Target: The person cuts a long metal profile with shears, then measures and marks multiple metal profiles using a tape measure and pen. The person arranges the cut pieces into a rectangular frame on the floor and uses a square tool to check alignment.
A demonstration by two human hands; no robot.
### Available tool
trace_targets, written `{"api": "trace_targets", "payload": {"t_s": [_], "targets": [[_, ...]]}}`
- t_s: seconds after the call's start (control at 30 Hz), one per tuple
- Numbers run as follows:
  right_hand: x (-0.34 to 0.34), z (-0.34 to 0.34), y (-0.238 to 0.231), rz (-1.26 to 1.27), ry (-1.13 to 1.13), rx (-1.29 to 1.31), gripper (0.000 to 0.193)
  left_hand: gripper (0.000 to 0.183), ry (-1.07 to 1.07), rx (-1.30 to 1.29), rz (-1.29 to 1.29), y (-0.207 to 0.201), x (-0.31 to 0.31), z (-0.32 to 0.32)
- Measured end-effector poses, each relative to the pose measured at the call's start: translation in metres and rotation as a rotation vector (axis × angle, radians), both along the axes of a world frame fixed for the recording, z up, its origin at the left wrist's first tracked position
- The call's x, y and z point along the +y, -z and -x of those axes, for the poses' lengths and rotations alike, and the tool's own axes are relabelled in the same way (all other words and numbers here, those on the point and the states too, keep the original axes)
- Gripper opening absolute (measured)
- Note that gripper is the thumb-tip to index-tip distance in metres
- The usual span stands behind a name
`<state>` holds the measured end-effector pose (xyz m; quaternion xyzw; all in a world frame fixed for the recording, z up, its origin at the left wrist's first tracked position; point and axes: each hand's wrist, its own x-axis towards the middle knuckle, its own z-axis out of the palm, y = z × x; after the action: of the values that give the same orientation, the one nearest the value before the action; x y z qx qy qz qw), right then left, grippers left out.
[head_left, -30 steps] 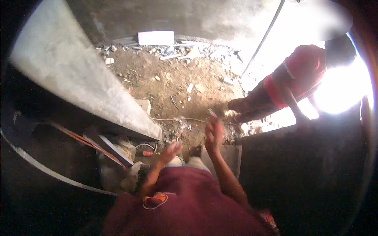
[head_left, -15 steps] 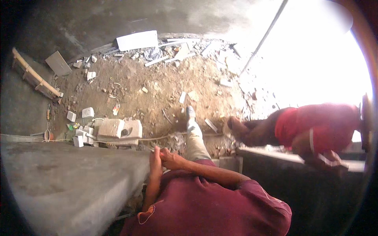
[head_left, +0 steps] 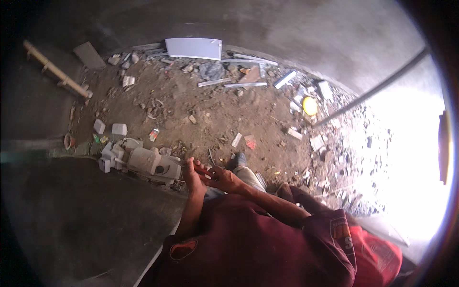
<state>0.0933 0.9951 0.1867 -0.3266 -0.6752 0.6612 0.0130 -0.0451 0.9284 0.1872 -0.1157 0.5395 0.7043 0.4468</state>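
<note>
Both my hands are close together in front of my maroon shirt. My right hand [head_left: 224,180] is closed round a tool with red handles, which looks like pliers [head_left: 204,172]. Against the tool's other end, my left hand [head_left: 193,176] is closed, with its thumb up. What lies inside the left fingers is too small to make out. Below the hands, on the ground, are pale broken blocks [head_left: 144,160]. My shoe [head_left: 240,160] stands on the dirt just beyond the hands.
Another person in red [head_left: 377,253] is close at my right. A grey pole [head_left: 373,93] slants across the right. By the far wall lie a white panel [head_left: 193,49], metal strips and rubble. A bamboo ladder-like piece [head_left: 57,71] leans at left; a yellow round object [head_left: 310,106] lies right.
My view has swung to the right, and I have turned. My hands are still together, with the red handles now plainer. The person in red is now closer behind my right shoulder.
</note>
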Motion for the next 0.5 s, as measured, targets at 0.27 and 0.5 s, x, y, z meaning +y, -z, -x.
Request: {"api": "trace_targets", "payload": {"t_s": [0.27,0.5], "targets": [[0.064,0.075,0.019,0.031,-0.096,0.065,0.058,0.038,-0.268,-0.111,-0.087,0.023,0.056,0.08],[0.152,0.22,0.015,0.018,-0.208,0.006,0.055,0.035,-0.255,-0.213,-0.171,0.07,0.114,0.224]]}}
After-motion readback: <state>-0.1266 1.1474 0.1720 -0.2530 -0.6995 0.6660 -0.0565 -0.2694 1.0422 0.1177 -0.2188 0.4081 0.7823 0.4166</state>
